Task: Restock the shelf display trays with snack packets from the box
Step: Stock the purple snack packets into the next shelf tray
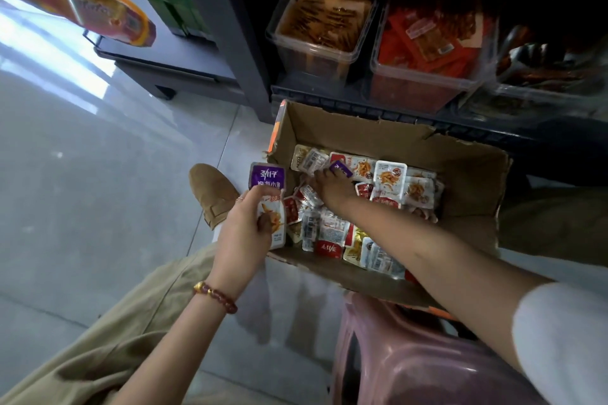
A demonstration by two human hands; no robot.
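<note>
Left hand [243,233]: a small stack of packets [268,181] is gripped by its lower half.
Right hand [332,189]: a purple packet [340,170] appears pinched at the fingertips, inside the box [362,131].
Loose packets [391,181]: heaped under and beyond the right hand.
Handling: judged light, soft and slick-filmed; best taken by the flat sealed edges.
Display trays [316,43]: set past the box, beyond both hands.

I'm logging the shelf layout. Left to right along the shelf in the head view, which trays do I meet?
Clear plastic tray of orange-brown packets, clear plastic tray of red packets, clear plastic tray of dark packets.
</note>
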